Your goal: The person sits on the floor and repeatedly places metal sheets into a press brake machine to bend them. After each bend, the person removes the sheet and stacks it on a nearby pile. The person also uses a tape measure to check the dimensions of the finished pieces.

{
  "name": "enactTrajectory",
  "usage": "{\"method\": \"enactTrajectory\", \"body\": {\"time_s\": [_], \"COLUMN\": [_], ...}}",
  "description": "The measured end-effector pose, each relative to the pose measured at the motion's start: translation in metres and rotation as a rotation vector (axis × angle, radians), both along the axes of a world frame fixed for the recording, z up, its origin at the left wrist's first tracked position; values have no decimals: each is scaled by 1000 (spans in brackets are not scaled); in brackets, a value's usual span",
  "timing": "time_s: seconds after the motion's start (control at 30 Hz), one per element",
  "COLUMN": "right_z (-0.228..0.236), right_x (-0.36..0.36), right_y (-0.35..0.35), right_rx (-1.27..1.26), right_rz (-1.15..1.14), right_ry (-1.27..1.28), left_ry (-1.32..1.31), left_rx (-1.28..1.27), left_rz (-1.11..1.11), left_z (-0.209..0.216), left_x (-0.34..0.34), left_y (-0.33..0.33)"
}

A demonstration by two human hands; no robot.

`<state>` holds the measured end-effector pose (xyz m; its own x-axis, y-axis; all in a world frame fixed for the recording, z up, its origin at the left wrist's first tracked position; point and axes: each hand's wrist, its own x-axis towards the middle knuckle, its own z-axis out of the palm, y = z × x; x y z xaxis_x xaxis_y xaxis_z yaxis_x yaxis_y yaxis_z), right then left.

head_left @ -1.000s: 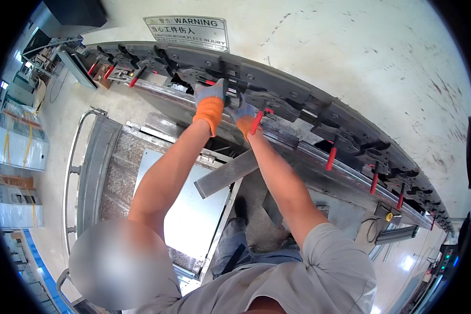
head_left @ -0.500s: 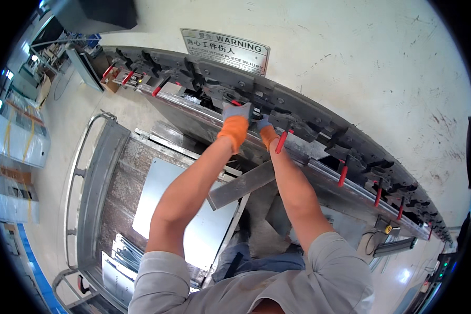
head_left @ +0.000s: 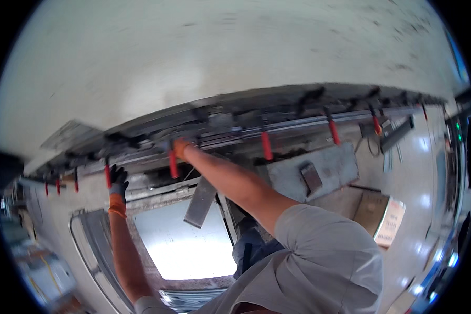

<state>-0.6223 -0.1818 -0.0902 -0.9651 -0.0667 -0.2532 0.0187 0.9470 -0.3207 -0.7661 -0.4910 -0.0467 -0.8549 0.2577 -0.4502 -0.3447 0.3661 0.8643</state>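
Observation:
A long dark machine beam [head_left: 277,99] with a row of red-handled clamps runs across in front of me. My left hand [head_left: 119,180], in a glove with an orange cuff, is raised with its fingers apart, close beside one red clamp handle [head_left: 108,176]. No object shows in it. My right hand [head_left: 181,147] reaches to the beam's lower part, beside another red handle [head_left: 173,163]. Only its orange cuff shows well; its fingers are hidden and blurred. Below the beam, between my arms, a flat grey metal bar [head_left: 199,205] juts toward me.
A shiny metal sheet [head_left: 186,240] lies below on a railed cart [head_left: 91,246], with thin metal pieces [head_left: 196,299] near me. Right of my arm are a grey plate [head_left: 319,172] with a dark block [head_left: 311,178] and a cardboard box [head_left: 377,214]. A pale machine panel [head_left: 246,47] rises beyond.
The view has swung, so the beam slants differently. My hands, close together at the beam before, are now apart: the left has come off it, away from the right, which stays at the beam.

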Motion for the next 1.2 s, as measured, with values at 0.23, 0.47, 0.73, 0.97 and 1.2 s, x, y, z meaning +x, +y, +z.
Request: {"method": "enactTrajectory", "body": {"time_s": [0.23,0.47,0.73,0.97,1.2], "right_z": [11,27,9,-11,-71], "right_x": [29,24,58,116,204], "right_y": [46,21,81,124,161], "right_rx": [-79,-192,-434,-460,268], "right_rz": [-47,-173,-399,-594,-535], "right_ry": [94,126,469,368,842], "left_ry": [-112,-31,696,894,220], "left_rx": [683,658,160,-95,540], "left_rz": [17,-112,-611,-775,-681], "left_z": [-53,-51,-61,-46,-71], "left_x": [-4,-38,4,54,125], "left_y": [115,95,159,215,264]}}
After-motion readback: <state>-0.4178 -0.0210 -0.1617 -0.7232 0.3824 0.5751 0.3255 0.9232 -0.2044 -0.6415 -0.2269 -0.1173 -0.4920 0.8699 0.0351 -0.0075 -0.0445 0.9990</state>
